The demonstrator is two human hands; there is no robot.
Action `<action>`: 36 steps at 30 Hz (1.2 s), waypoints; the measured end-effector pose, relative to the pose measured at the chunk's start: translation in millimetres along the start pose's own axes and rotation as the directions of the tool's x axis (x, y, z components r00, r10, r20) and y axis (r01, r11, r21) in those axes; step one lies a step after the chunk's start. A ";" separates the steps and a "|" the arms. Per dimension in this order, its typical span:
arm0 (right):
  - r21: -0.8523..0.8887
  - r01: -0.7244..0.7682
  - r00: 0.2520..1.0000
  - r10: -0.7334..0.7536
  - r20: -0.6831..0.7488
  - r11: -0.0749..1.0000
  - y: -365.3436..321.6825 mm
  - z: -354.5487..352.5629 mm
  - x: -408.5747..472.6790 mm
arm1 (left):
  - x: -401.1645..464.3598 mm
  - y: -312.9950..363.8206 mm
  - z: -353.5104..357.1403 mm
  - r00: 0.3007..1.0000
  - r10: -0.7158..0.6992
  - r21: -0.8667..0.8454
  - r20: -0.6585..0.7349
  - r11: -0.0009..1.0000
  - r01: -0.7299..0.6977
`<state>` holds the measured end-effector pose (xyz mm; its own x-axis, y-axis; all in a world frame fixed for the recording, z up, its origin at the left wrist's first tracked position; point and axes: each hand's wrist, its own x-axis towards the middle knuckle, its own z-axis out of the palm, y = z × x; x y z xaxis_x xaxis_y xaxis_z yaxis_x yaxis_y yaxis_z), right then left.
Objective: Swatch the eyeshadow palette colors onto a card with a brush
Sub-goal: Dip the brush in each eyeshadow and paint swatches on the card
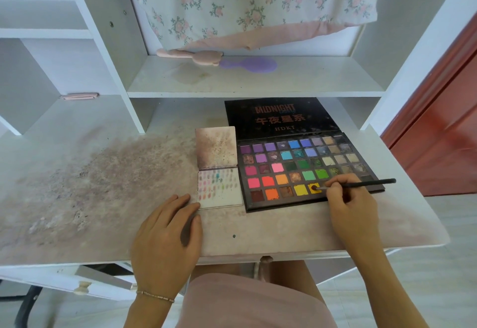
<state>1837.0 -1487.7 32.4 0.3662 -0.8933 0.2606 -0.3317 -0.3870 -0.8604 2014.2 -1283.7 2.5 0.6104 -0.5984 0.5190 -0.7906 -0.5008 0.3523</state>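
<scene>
An open black eyeshadow palette (296, 165) with several rows of coloured pans lies on the right of the desk, its lid flat behind it. My right hand (348, 201) pinches a thin black brush (361, 184), whose tip sits in a yellow-orange pan (314, 188) in the front row. To the left of the palette lies an open white card booklet (219, 185); its lower page carries several small colour swatches, its upper page is smudged brown. My left hand (167, 229) rests flat on the desk, fingertips touching the card's lower left corner.
The white desk top (90, 185) is stained with pinkish-brown powder. On the shelf behind lie a pink brush (191, 55) and a purple hairbrush (250, 64). Floral cloth hangs above. A red door (438, 126) stands at the right.
</scene>
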 end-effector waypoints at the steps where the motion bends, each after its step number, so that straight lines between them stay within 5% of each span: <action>1: 0.002 0.001 1.000 -0.001 -0.014 1.000 -0.4 -0.1 -0.4 | 0.0 0.1 -0.2 1.000 -0.001 0.000 0.003 1.000 0.001; 15: 0.055 0.016 0.999 -0.015 -0.029 0.998 -6.2 0.0 -3.1 | 0.0 1.6 -1.6 1.000 0.002 -0.008 -0.011 1.000 -0.002; 31: 0.223 0.092 0.942 -0.157 0.295 0.971 -51.3 70.1 -24.8 | 1.2 4.0 -3.0 1.000 -0.006 -0.009 -0.023 1.000 0.006; 36: 0.150 0.127 0.904 -0.176 0.389 0.981 -57.2 83.2 -19.5 | 1.0 3.6 -4.1 1.000 -0.012 -0.013 -0.008 1.000 0.012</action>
<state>1921.2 -1429.1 40.0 0.7281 -0.6503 0.2167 -0.1483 -0.4582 -0.8764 2011.7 -1283.5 7.5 0.6195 -0.5874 0.5208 -0.7838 -0.4996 0.3688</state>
